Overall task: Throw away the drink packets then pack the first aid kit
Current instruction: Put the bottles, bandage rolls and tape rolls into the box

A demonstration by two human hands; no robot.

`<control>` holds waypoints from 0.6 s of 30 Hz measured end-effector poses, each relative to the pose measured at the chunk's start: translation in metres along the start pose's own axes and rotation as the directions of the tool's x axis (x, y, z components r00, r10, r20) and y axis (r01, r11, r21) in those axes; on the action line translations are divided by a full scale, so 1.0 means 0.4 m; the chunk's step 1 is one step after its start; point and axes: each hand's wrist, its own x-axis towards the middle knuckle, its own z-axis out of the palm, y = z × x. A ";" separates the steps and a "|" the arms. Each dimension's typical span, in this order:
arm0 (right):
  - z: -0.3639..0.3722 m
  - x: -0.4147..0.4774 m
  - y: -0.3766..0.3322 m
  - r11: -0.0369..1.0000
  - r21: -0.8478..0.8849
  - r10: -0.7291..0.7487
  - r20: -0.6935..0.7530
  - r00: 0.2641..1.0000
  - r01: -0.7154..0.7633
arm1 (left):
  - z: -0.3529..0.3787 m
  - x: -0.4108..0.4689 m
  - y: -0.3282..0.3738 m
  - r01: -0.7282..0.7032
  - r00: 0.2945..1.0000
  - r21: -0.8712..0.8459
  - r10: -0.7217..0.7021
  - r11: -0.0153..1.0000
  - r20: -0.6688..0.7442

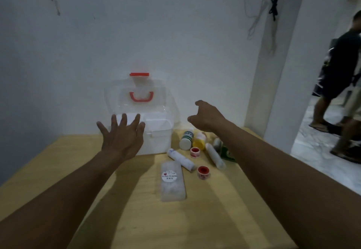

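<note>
A white first aid kit box stands open at the back of the wooden table, its clear lid with red handle raised against the wall. My left hand hovers with fingers spread over the box's left front. My right hand hangs loosely curled, empty, above the supplies to the right of the box. There lie a white bottle, a yellow-capped bottle, two bandage rolls, two red tape rolls, a clear packet and a green packet.
The table stands against a white wall. A white pillar rises at the right, with a tiled floor beyond the table's right edge. A person in dark clothes walks in the doorway at far right.
</note>
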 end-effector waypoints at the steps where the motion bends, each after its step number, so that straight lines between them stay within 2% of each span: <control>1: -0.004 -0.013 0.019 0.999 -0.038 0.032 -0.001 0.999 -0.033 | 0.007 -0.003 -0.001 -0.015 1.000 0.022 0.015 1.000 -0.006; 7: -0.003 -0.084 0.135 0.946 -0.220 0.235 -0.038 0.971 -0.238 | 0.024 -0.003 -0.006 -0.026 0.998 0.053 0.029 0.998 -0.058; 10: 0.008 -0.108 0.175 0.911 -0.255 0.319 -0.060 0.946 -0.324 | 0.027 0.000 -0.008 -0.030 0.997 0.052 0.034 0.998 -0.072; 18: -0.015 -0.130 0.202 0.902 -0.218 0.380 -0.006 0.925 -0.372 | 0.030 0.002 -0.006 -0.027 0.996 0.042 0.030 0.999 -0.089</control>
